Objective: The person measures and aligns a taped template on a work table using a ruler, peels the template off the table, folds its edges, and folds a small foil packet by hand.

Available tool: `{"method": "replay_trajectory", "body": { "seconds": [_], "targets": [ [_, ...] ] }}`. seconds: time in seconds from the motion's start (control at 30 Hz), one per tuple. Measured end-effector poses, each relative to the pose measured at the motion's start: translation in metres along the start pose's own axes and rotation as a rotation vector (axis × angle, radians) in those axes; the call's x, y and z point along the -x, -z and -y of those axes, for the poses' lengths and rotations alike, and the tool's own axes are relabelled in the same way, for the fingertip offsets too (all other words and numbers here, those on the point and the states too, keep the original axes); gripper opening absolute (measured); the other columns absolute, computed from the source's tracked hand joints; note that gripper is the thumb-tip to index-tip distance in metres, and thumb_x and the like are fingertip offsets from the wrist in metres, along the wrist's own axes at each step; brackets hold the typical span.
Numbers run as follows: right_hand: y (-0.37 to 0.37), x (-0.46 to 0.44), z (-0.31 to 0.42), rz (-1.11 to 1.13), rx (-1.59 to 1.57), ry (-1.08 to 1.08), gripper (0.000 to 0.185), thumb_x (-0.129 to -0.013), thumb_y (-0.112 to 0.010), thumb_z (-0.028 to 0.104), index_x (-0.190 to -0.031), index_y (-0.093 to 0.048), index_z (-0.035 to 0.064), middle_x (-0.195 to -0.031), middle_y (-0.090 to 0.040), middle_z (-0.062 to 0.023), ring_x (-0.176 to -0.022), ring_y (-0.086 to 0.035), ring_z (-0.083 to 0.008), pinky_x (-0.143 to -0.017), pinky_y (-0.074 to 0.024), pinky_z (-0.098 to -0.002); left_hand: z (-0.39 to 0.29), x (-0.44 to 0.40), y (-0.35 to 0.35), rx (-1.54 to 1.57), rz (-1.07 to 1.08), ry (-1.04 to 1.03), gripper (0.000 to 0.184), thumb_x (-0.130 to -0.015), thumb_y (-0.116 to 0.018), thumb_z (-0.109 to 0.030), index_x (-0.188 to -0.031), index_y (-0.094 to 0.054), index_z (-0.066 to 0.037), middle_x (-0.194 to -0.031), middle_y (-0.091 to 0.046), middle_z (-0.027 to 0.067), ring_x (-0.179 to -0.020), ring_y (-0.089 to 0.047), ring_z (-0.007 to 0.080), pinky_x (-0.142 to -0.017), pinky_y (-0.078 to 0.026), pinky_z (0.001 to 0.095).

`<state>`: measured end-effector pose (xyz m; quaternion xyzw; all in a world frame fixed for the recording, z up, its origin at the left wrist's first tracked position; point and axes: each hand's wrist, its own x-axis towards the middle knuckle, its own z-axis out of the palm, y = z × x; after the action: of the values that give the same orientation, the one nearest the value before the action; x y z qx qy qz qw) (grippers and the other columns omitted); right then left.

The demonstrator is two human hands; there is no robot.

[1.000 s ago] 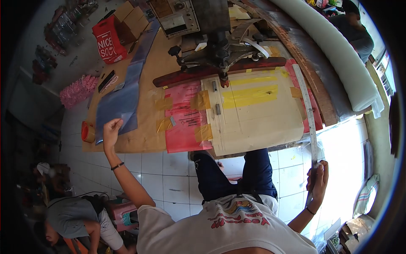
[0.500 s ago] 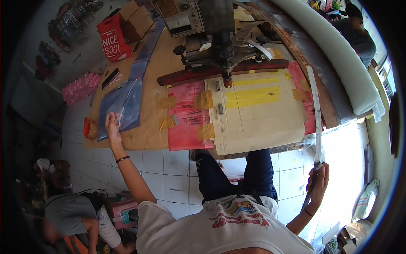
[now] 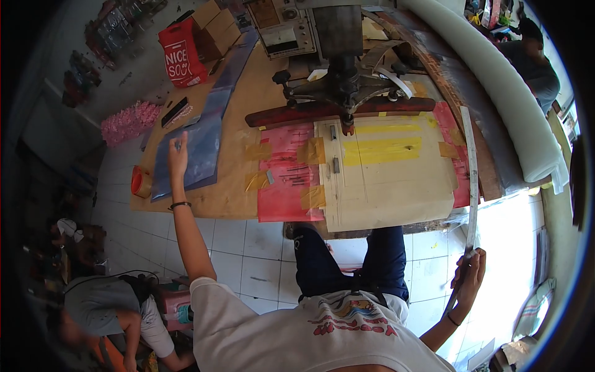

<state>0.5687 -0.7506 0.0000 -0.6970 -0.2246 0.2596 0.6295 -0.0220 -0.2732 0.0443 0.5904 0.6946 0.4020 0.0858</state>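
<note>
My left hand (image 3: 178,160) is over the blue translucent plastic sheets (image 3: 201,152) on the table's left side. Its thumb and fingers are drawn together; whatever they pinch, if anything, is too small to make out. Low on the right, my right hand (image 3: 471,273) is closed around a long metal ruler (image 3: 473,180), which points up past the table's right edge. Between my hands lies a tan paper sheet (image 3: 396,192) with yellow tape strips, beside a red sheet (image 3: 288,201) fixed with brown tape. Two small grey metal blocks (image 3: 336,165) rest near the paper's left side.
A press machine (image 3: 347,80) with a dark red bar overhangs the paper. A tape roll (image 3: 141,181), a black phone-like object (image 3: 175,111) and a red bag (image 3: 181,54) sit leftward. A white roll (image 3: 496,80) lies at right. Other people are at lower left and upper right.
My left hand has moved forward from the near edge of the blue sheets to farther over them. The sheets lie flatter. My right hand still holds the ruler; the view has shifted slightly.
</note>
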Motion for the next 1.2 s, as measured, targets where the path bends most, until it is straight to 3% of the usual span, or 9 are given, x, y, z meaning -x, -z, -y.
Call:
{"method": "replay_trajectory", "body": {
  "seconds": [0.1,0.2,0.3,0.4,0.7,0.77,0.9,1.0,1.2],
  "targets": [
    [-0.002,0.003,0.005,-0.005,0.03,-0.017,0.029,-0.104,-0.041,0.032,-0.116,-0.046,0.006,-0.074,-0.053,-0.0042,-0.047,-0.048,-0.004,-0.035,-0.0401,-0.0183,0.003,-0.008,0.001,-0.345,0.382,-0.286,0.057,-0.084,-0.066,-0.053,-0.108,-0.063,-0.001,-0.129,-0.059,0.0211,-0.114,-0.06,0.0326,-0.095,-0.045,0.0393],
    [-0.006,0.002,0.005,-0.002,0.046,-0.022,0.029,-0.104,-0.041,0.031,-0.115,-0.046,0.0056,-0.074,-0.053,-0.0043,-0.047,-0.048,-0.0042,-0.035,-0.0396,-0.0181,-0.023,-0.019,0.003,-0.568,0.513,-0.128,0.046,-0.081,-0.07,-0.045,-0.103,-0.069,-0.005,-0.125,-0.063,0.0177,-0.112,-0.06,0.0353,-0.094,-0.046,0.0389],
    [-0.015,0.004,0.009,-0.008,0.056,-0.019,0.029,-0.103,-0.041,0.032,-0.114,-0.046,0.0057,-0.073,-0.053,-0.0039,-0.047,-0.047,-0.0043,-0.035,-0.0387,-0.0178,0.008,-0.05,-0.018,-0.483,0.439,-0.595,0.029,-0.078,-0.073,-0.032,-0.089,-0.067,-0.005,-0.109,-0.068,0.0216,-0.105,-0.063,0.0372,-0.089,-0.047,0.0407],
    [-0.015,0.002,0.012,0.02,0.061,0.002,0.03,-0.103,-0.042,0.034,-0.114,-0.045,0.0063,-0.072,-0.052,-0.0031,-0.046,-0.046,-0.004,-0.034,-0.0372,-0.0176,-0.016,-0.063,-0.027,-0.49,0.512,-0.256,0.018,-0.083,-0.064,-0.02,-0.087,-0.064,-0.002,-0.098,-0.068,0.025,-0.095,-0.065,0.0385,-0.082,-0.047,0.0441],
    [-0.017,-0.001,-0.007,0.019,0.021,0.069,0.026,-0.105,-0.039,0.038,-0.11,-0.044,0.0123,-0.061,-0.05,0.0005,-0.037,-0.04,-0.0027,-0.027,-0.0302,-0.0183,0.033,-0.093,-0.075,-0.16,-0.11,-0.203,0.028,-0.089,-0.053,-0.019,-0.104,-0.062,0.003,-0.102,-0.064,0.0296,-0.106,-0.058,0.0468,-0.089,-0.044,0.0462],
    [-0.019,0.002,-0.004,-0.007,0.021,0.049,0.026,-0.105,-0.04,0.038,-0.111,-0.044,0.0129,-0.062,-0.05,0.0008,-0.037,-0.04,-0.0024,-0.027,-0.0295,-0.018,0.051,-0.119,-0.077,-0.18,-0.093,-0.302,0.034,-0.095,-0.049,-0.027,-0.108,-0.062,0.002,-0.092,-0.062,0.0219,-0.081,-0.06,0.035,-0.073,-0.048,0.0398],
    [-0.023,0.0,0.003,0.008,0.019,0.046,0.026,-0.104,-0.04,0.038,-0.108,-0.044,0.0128,-0.063,-0.048,0.0016,-0.037,-0.04,-0.0024,-0.028,-0.0311,-0.0177,0.069,-0.138,-0.055,0.444,0.126,0.405,0.049,-0.101,-0.043,-0.044,-0.11,-0.066,-0.002,-0.065,-0.054,0.007,-0.053,-0.053,0.0181,-0.051,-0.044,0.0305],
    [-0.031,0.003,0.013,-0.016,0.025,0.031,0.027,-0.103,-0.041,0.038,-0.101,-0.042,0.0114,-0.061,-0.046,0.002,-0.037,-0.041,-0.0037,-0.029,-0.0344,-0.0187,0.066,-0.128,-0.052,0.756,0.053,0.428,0.062,-0.098,-0.041,-0.058,-0.106,-0.067,-0.002,-0.061,-0.035,-0.0031,-0.045,-0.031,0.0075,-0.042,-0.03,0.0231],
    [-0.036,0.001,0.006,-0.004,-0.031,0.073,0.027,-0.104,-0.04,0.038,-0.104,-0.043,0.0112,-0.061,-0.047,0.0021,-0.036,-0.04,-0.0029,-0.028,-0.0325,-0.0179,0.073,-0.126,-0.045,0.904,-0.055,0.434,0.048,-0.093,-0.059,-0.053,-0.1,-0.065,-0.006,-0.061,-0.031,-0.0052,-0.046,-0.03,0.0078,-0.044,-0.031,0.024]
  ]
}}
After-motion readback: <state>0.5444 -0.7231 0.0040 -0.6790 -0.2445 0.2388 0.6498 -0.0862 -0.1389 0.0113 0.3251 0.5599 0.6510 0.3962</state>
